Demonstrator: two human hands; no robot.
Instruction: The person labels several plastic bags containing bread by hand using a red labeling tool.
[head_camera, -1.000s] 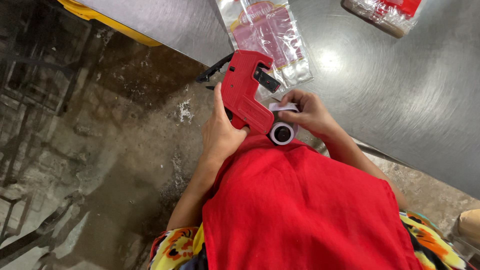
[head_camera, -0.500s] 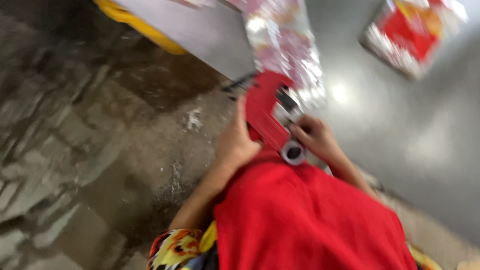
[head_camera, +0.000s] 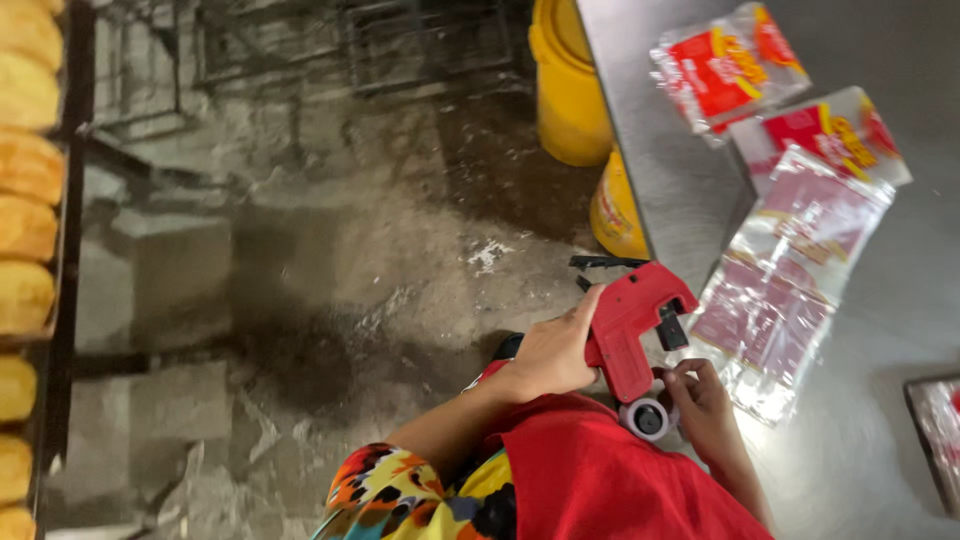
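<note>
The steel bench (head_camera: 880, 440) fills the right side, with a concrete floor (head_camera: 330, 300) left of it and two yellow buckets (head_camera: 570, 90) standing by its edge. A rack of golden bread loaves (head_camera: 25, 200) runs down the far left. On the bench lie two red-printed bread bags (head_camera: 730, 70) and, nearer, a loose stack of clear empty bags (head_camera: 790, 270). Just off the bench edge, the left hand (head_camera: 550, 350) has its grip wrapped closed around the handle of a red label gun (head_camera: 630, 320), held over the lap. The right hand (head_camera: 700, 400) pinches at the white label roll (head_camera: 645, 418) at the gun's lower end, fingertips closed on it. Judging by this, the gun is being tended rather than used: no label shows on the clear bags, so marking them looks not yet begun
</note>
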